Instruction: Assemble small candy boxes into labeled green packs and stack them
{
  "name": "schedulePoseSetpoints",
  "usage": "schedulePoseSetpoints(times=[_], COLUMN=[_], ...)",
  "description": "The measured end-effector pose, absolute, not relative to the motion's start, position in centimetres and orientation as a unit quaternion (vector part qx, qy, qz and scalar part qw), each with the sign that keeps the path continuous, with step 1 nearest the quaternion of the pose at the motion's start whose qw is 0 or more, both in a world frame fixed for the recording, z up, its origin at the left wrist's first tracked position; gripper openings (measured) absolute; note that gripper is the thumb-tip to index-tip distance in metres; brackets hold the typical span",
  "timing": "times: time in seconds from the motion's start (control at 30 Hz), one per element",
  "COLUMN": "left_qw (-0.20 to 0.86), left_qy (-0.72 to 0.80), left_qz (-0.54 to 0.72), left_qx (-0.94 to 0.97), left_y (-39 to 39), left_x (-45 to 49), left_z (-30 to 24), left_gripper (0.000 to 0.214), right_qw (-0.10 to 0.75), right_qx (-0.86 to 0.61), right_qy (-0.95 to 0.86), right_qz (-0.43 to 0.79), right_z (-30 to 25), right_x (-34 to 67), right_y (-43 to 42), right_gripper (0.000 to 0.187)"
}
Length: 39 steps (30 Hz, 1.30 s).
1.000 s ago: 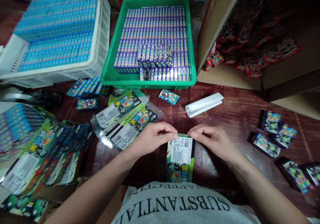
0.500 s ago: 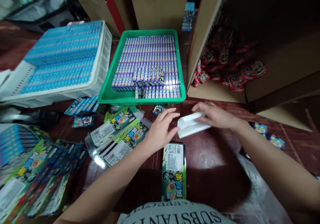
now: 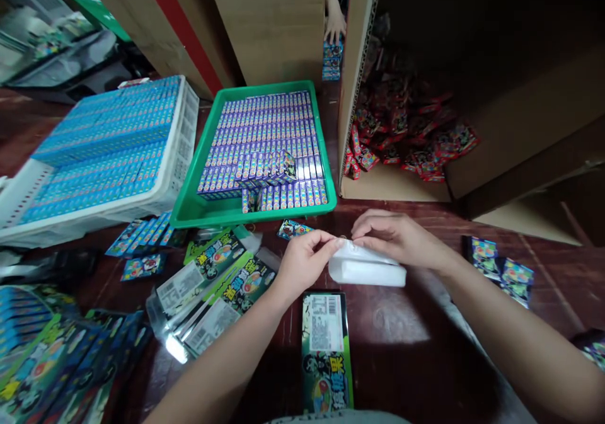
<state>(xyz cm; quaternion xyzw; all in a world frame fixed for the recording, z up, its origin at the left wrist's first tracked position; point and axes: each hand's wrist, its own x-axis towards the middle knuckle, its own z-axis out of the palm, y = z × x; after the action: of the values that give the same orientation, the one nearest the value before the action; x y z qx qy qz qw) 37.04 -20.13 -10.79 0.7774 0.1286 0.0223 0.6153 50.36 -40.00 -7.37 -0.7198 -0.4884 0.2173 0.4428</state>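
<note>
Logging the item in hand: a folded white strip of glossy backing paper (image 3: 367,268), lying on the dark red-brown wooden tabletop (image 3: 425,348) just in front of me, between the green tray and the flat packet.

- Left hand (image 3: 302,266): fingers (image 3: 331,245) narrowed to a pinch at the strip's top left edge.
- Right hand (image 3: 394,238): fingers curled down onto the same top edge, touching it; whether they grip a layer or only press I cannot tell.
- Green-and-black printed flat packet with a white barcode label (image 3: 326,351): face-up, just below the strip, apart from both hands.
- Green plastic tray of small purple boxes (image 3: 189,206): beyond the strip, full, with a few boxes tipped near the front row.
- Loose small blue printed card (image 3: 293,229): near my left thumb.
- Clear-windowed green packets (image 3: 212,285): overlapped, to the left.

Hazards, as I judge them: the two pinches sit close together, so pulling unevenly could tear or crease the thin paper; a peeled layer could stick to itself or catch the loose card; a forearm sweep could shift the flat packet.
</note>
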Motion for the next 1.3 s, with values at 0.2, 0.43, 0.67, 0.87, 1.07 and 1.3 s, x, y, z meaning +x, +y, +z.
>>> schedulePoseSetpoints(times=[0.2,0.43,0.67,0.87,1.07,1.3], left_qw=[0.627,0.617,0.620,0.635,0.639,0.603], left_qy=[0.131,0.120,0.097,0.152,0.127,0.115], left_qz=[0.018,0.008,0.014,-0.004,-0.009,-0.026], left_qx=[0.768,0.778,0.778,0.757,0.759,0.789], left_y=[-20.2,-20.1,-20.4,-20.3,-20.6,-20.5], left_x=[36.8,36.7,36.7,37.2,37.2,37.2], left_z=[-11.0,-11.2,-10.7,-11.7,-11.9,-11.7], left_gripper=[0.025,0.025,0.022,0.029,0.025,0.031], right_qw=[0.467,0.527,0.489,0.556,0.566,0.647], right_qx=[-0.721,-0.704,-0.701,-0.694,-0.683,-0.678], right_qy=[-0.461,-0.395,-0.394,-0.400,-0.358,-0.289], right_qz=[0.223,0.266,0.339,0.223,0.291,0.195], right_z=[-7.9,-8.5,-9.6,-9.3,-9.9,-9.3], right_x=[50.4,50.4,50.0,49.9,49.4,48.5], right_y=[-40.1,-40.2,-40.1,-40.2,-39.3,-39.4], right_gripper=[0.021,0.023,0.023,0.010,0.048,0.047])
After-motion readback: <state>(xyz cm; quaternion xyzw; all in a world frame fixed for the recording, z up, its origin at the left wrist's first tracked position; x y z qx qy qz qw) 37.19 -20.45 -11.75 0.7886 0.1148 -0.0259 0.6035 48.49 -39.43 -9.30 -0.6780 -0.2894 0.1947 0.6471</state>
